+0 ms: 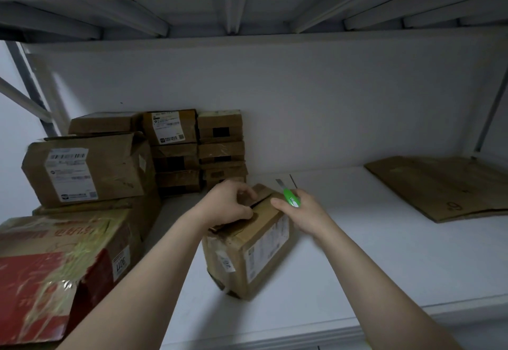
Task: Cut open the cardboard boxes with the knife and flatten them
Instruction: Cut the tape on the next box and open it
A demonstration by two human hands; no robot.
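Observation:
A small brown cardboard box with white labels stands on the white shelf in front of me. Its top flaps are partly lifted. My left hand grips a top flap with curled fingers. My right hand holds a green utility knife at the box's far right top edge, the blade pointing up and away. The thumb of that hand touches the box top.
Several taped cardboard boxes are stacked at the back left, with a larger labelled box and a red printed box nearer me. Flattened cardboard lies at the right rear of the shelf. Another shelf hangs overhead.

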